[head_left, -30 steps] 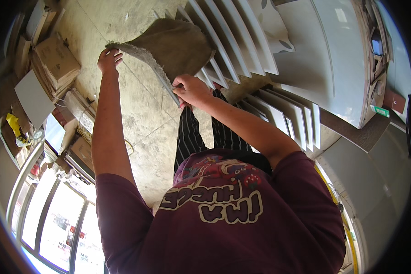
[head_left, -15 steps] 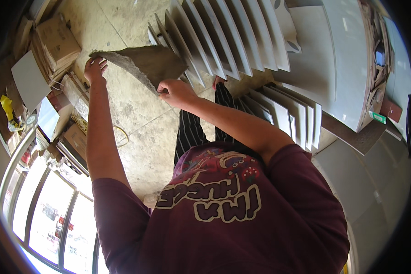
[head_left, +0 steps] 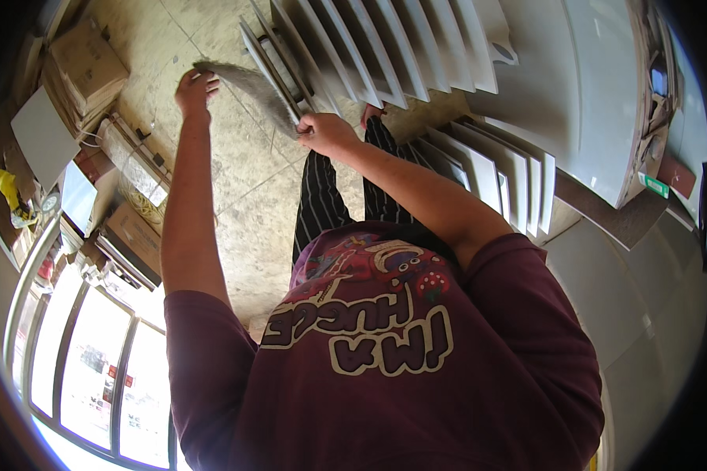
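A grey fuzzy-edged cloth (head_left: 253,88) hangs stretched between my two hands, smeared by motion. My left hand (head_left: 194,93) is closed on its far left corner, at the end of a nearly straight arm. My right hand (head_left: 329,135) pinches the near right corner, just in front of the nearest upright panel. Thin grey and white panels (head_left: 343,59) stand in a row on edge to the right of the cloth. The cloth reaches close to the first panel of that row; whether it touches it I cannot tell.
A second, lower row of panels (head_left: 504,177) stands right of my legs. Large glossy sheets (head_left: 577,102) lean further right. Brown cardboard boxes (head_left: 86,67) and a wrapped package (head_left: 133,157) are on the left. Bright glass doors (head_left: 94,377) are at the lower left. Below lies a stained concrete floor (head_left: 239,196).
Both hands and the cloth have moved right and farther away, toward the row of panels. The cloth, spread broad before, now appears as a narrow blurred strip.
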Action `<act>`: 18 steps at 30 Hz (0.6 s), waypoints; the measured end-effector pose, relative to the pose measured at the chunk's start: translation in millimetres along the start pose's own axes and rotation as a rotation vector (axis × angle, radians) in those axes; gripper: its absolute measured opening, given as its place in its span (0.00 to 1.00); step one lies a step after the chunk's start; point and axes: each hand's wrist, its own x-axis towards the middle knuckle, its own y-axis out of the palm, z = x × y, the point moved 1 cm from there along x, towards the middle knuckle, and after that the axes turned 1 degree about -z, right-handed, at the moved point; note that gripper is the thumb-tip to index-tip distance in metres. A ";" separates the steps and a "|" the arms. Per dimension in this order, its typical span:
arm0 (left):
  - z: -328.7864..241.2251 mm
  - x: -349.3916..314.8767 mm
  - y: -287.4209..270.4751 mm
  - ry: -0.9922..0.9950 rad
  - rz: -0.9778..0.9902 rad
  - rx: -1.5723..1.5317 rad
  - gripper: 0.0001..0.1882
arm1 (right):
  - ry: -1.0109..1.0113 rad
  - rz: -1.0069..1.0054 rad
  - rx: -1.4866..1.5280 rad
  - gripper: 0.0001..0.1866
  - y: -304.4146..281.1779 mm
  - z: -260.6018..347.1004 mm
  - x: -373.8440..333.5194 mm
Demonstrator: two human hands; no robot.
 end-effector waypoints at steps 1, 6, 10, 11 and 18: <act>7.8 -3.7 10.7 -0.018 0.013 0.000 0.14 | 0.027 -0.012 0.023 0.09 -3.6 -10.2 0.0; 11.6 -37.9 78.1 -0.042 0.135 0.066 0.14 | 0.079 -0.028 0.069 0.11 -37.1 -41.1 -6.7; 0.3 -58.8 118.0 -0.028 0.215 0.086 0.13 | 0.048 -0.032 -0.016 0.13 -71.6 -63.8 -13.1; -2.2 -62.6 125.6 -0.026 0.235 0.086 0.12 | 0.060 -0.016 -0.029 0.12 -81.1 -69.1 -15.8; -35.2 -88.7 182.4 0.039 0.365 0.079 0.11 | 0.174 -0.027 -0.031 0.15 -171.1 -110.6 -38.4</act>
